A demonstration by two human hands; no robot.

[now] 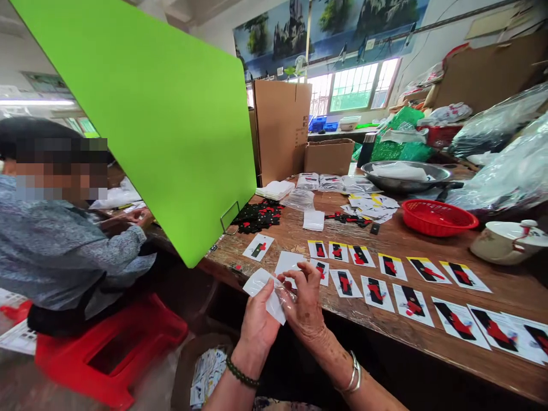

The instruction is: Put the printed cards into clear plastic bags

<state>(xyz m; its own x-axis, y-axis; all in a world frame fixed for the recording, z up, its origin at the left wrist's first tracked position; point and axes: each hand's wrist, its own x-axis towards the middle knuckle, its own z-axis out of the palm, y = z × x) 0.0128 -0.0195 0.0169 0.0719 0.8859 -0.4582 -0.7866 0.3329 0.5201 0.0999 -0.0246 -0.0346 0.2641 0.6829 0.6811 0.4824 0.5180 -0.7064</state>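
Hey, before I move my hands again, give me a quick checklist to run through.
1. White card held in the left hand: ok, thumb on top.
2. Right hand at the clear plastic: ok, fingers are on or right beside it.
3. Clear plastic's mouth open: cannot tell, the fingers hide it.
4. Front-row cards all apart: not ok, the rightmost two appear to overlap.
5. Red basket off the cards: ok, it stands behind the rows.
6. Co-worker clear of your hands: ok, beyond the green panel.
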